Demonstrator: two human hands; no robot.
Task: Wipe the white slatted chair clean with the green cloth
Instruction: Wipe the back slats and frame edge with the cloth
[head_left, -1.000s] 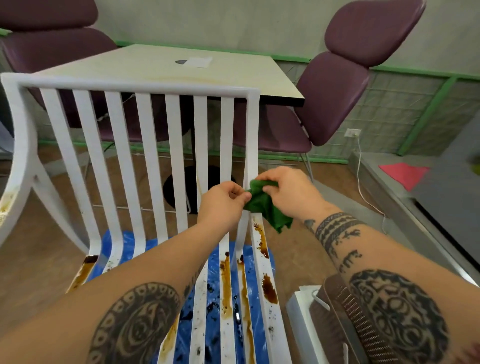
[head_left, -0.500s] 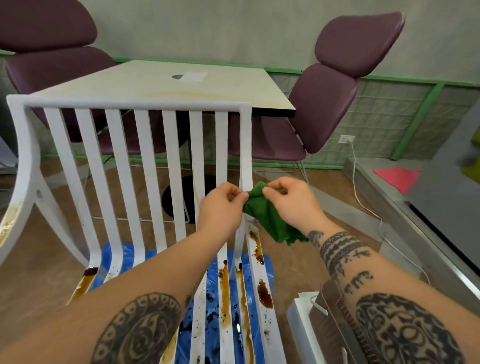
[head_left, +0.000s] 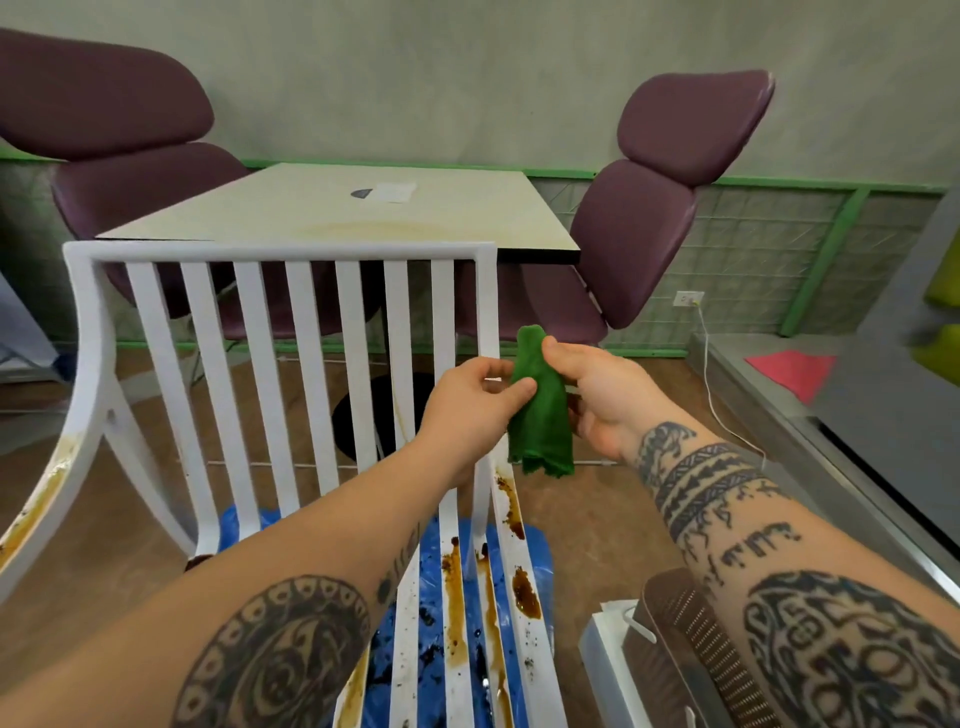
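Because the green cloth (head_left: 540, 415) is thin, soft and light, it hangs limp and bunched, so I judge it will fold or wad easily and needs a firm pinch rather than strength. It hangs in the air just right of the white chair's (head_left: 280, 252) right back post, above the seat's right edge and not touching the slats. My left hand (head_left: 467, 410) pinches its left edge between thumb and fingers, and my right hand (head_left: 602, 400) grips its top, thumb in front and fingers curled behind. I would gather it into a pad in 1 palm before pressing down. Brown stains (head_left: 454, 587) run along the nearest seat slats, with dark specks beside them, and more brown lies on the left armrest (head_left: 47, 499); they look sticky and will probably need hard rubbing. Narrow gaps between slats could snag loose cloth. Blue plastic sheeting (head_left: 244, 525) lies under the seat. A white bag (head_left: 608, 660) stands just beside the seat on my right and may crowd my elbow. Beyond the backrest stand a table (head_left: 337, 218) and 2 purple chairs (head_left: 654, 218), well apart from my work.
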